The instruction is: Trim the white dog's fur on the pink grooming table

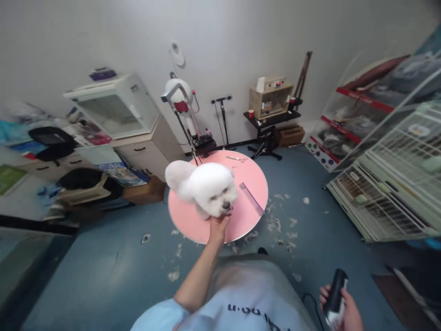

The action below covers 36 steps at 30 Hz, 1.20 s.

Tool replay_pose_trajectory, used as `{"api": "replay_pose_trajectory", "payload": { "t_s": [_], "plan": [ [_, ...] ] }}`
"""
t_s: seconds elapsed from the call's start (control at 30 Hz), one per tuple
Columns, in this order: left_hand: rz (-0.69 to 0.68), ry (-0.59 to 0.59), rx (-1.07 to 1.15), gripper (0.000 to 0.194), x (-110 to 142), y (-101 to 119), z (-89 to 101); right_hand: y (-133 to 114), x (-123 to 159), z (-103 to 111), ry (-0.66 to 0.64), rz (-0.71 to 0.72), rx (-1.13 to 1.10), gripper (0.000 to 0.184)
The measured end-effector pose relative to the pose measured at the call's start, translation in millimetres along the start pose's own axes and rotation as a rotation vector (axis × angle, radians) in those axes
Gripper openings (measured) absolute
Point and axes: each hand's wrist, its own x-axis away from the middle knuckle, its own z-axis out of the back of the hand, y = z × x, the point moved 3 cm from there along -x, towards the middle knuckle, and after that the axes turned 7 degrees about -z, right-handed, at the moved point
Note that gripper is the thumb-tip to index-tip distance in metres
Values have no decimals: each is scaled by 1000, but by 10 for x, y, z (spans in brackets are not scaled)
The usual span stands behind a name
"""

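A fluffy white dog (pixel 210 186) is on a round pink table (pixel 193 227), its head turned toward me. My left hand (pixel 218 227) grips the dog's chin from below, with the fingers partly hidden under the muzzle. Low on the right, off to the side of the table, my right hand (pixel 346 305) is wrapped round a black and silver hair clipper (pixel 336 292). On the tabletop beside the dog lies a purple-backed comb (pixel 252 198). Farther back on the table is a pair of scissors (pixel 236 159).
Tufts of cut white hair (pixel 275 225) litter the blue floor. Wire cages (pixel 396 184) stand at the right. Behind the table are a dryer on a stand (pixel 179 94) and a wooden box (pixel 270 101) on a small black table. Cabinets (pixel 144 147) line the left.
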Motion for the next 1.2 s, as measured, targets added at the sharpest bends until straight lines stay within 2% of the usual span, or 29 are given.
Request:
{"api": "replay_pose_trajectory", "payload": {
  "t_s": [0.07,0.13,0.23,0.3,0.4,0.5,0.63,0.7,0.77,0.9,1.03,1.2],
  "plan": [
    [-113,151,-62,40,28,74,-140,-186,-183,-622,-93,-61,-1,27],
    [-167,263,-103,31,23,146,-299,-352,-285,-1139,-267,-124,65,31],
    [-231,339,-136,31,19,269,-493,-595,-341,-1746,-533,-131,246,38],
    [-296,406,-184,32,48,399,-548,-734,-325,-2134,-669,-55,376,40],
    [-404,472,-331,30,95,700,-569,-866,-161,-2759,-882,186,620,42],
    [-462,454,-516,28,54,1089,-582,-942,198,-3346,-1114,529,833,39],
    [-539,386,-741,24,-123,1556,-615,-1075,853,-3952,-1445,1035,788,36],
    [-555,337,-808,23,-213,1704,-634,-1104,1120,-4191,-1570,1211,725,38],
    [-556,317,-832,22,-282,1801,-642,-1068,1265,-4402,-1634,1307,682,39],
    [-536,299,-847,21,-360,1906,-644,-813,1192,-4685,-1572,1383,804,39],
    [-526,246,-860,22,-389,1973,-637,-629,1078,-4709,-1548,1431,901,37],
    [-554,170,-868,21,-444,2041,-622,-614,1204,-4693,-1470,1529,773,38]
  ]
}}
